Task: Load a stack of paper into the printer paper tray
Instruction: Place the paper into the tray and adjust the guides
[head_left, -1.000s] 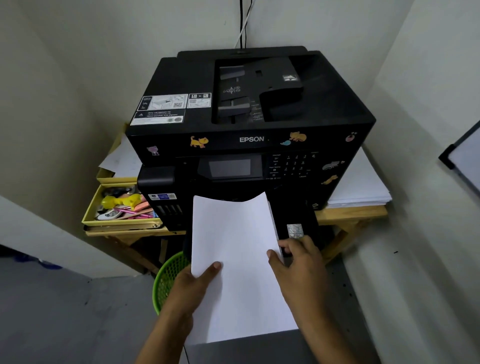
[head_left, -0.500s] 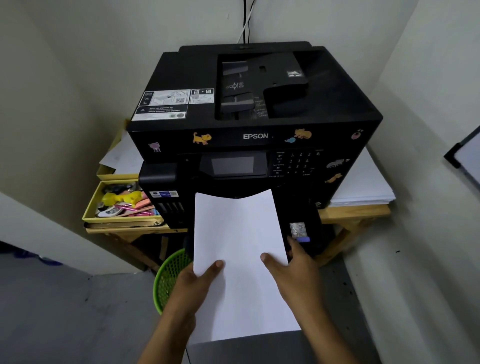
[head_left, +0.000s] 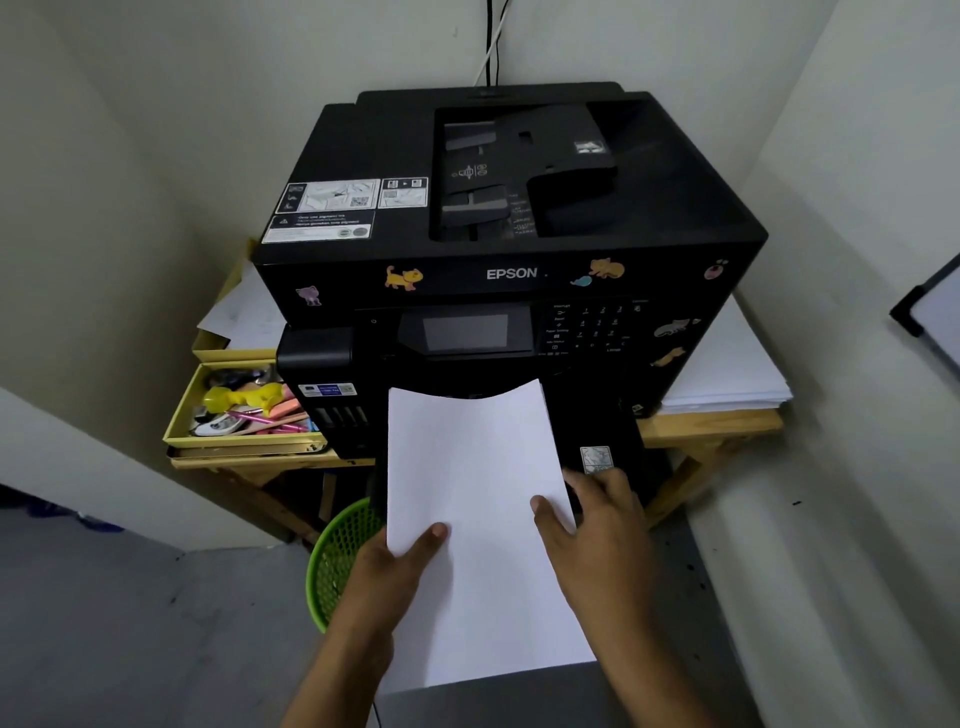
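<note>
A black Epson printer (head_left: 511, 244) stands on a wooden table in a corner. In front of its lower front I hold a white stack of paper (head_left: 478, 499), its far edge curved and level with the dark opening under the screen. My left hand (head_left: 400, 566) grips the stack's left edge, thumb on top. My right hand (head_left: 597, 525) grips the right edge, thumb on top and fingers beside the pulled-out black paper tray (head_left: 613, 441), which the sheets mostly hide.
A second pile of white paper (head_left: 727, 374) lies on the wooden table (head_left: 711, 426) right of the printer. Yellow trays (head_left: 234, 441) with pens and clutter sit to the left. A green mesh bin (head_left: 337, 561) stands on the floor below. Walls close in on both sides.
The stack and both hands have shifted slightly forward and right toward the printer front. My right hand slid a little along the right edge; the grip is the same.
</note>
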